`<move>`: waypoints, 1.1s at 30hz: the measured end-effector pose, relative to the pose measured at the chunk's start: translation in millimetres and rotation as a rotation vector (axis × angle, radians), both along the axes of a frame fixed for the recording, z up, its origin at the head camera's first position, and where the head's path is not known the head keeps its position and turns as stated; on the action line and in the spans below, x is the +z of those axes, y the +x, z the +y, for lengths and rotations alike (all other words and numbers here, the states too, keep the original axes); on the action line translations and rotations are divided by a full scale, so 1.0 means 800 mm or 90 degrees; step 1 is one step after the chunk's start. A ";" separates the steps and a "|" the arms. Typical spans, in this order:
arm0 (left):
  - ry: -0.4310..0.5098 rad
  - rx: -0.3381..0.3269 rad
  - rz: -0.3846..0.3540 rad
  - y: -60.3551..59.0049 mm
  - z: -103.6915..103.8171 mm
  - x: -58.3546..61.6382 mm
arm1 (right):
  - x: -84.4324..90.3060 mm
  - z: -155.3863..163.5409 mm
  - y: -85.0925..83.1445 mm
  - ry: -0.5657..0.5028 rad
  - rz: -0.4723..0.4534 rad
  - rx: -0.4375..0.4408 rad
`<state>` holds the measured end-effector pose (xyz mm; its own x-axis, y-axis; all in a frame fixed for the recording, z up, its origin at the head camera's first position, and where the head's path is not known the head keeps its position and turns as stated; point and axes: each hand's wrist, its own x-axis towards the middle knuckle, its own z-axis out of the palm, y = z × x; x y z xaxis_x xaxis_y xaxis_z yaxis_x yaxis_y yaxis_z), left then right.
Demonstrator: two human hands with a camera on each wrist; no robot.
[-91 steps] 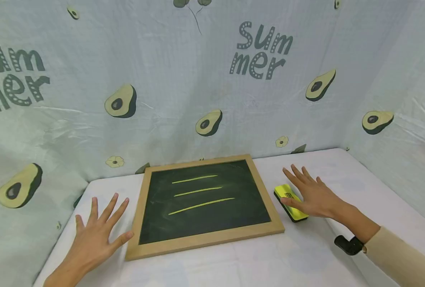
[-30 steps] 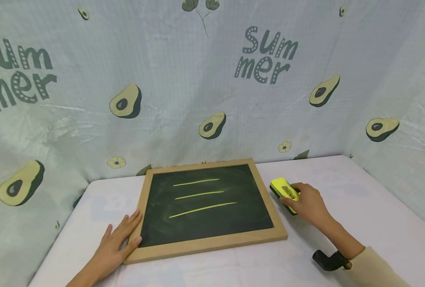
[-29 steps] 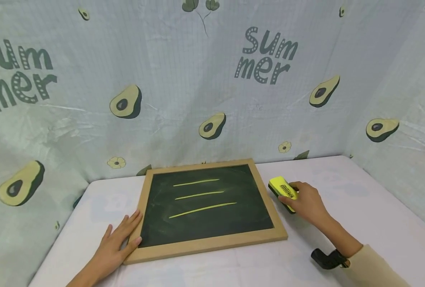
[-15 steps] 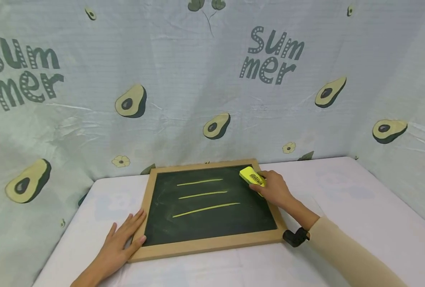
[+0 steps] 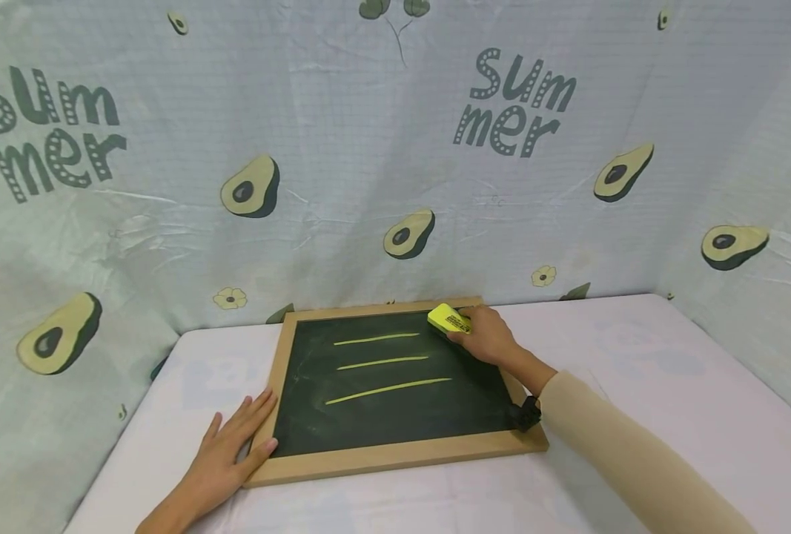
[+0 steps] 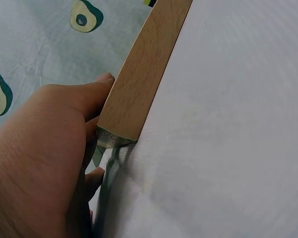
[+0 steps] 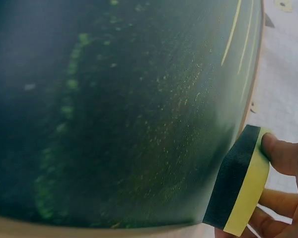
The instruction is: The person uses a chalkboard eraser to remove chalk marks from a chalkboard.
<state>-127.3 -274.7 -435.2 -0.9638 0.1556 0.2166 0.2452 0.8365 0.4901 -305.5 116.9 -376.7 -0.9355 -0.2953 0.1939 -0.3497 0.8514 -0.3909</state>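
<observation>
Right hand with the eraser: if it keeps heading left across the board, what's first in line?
Likely the right end of the top chalk line; the eraser in the right hand sits just right of it on the chalkboard.

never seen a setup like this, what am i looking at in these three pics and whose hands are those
These are one person's two bare hands, filmed by a head camera and one camera on each wrist. The head view shows a wood-framed chalkboard with three yellow chalk lines lying on a white table. The right hand holds a yellow eraser at the board's far right corner; the right wrist view shows its dark underside close up. The left hand rests flat against the frame's near left corner, seen again in the left wrist view.
</observation>
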 end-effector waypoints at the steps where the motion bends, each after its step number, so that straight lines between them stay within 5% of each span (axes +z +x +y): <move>1: 0.000 0.001 -0.001 0.000 0.000 0.000 | -0.001 -0.002 -0.002 0.002 -0.003 0.002; 33: 0.003 0.004 -0.034 -0.002 -0.003 0.002 | -0.007 -0.075 -0.019 -0.014 -0.042 0.024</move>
<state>-129.2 -276.8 -433.7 -0.9750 0.1482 0.1658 0.2131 0.8359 0.5058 -320.7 56.9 -382.2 -0.9345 -0.3276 0.1392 -0.3550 0.8288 -0.4326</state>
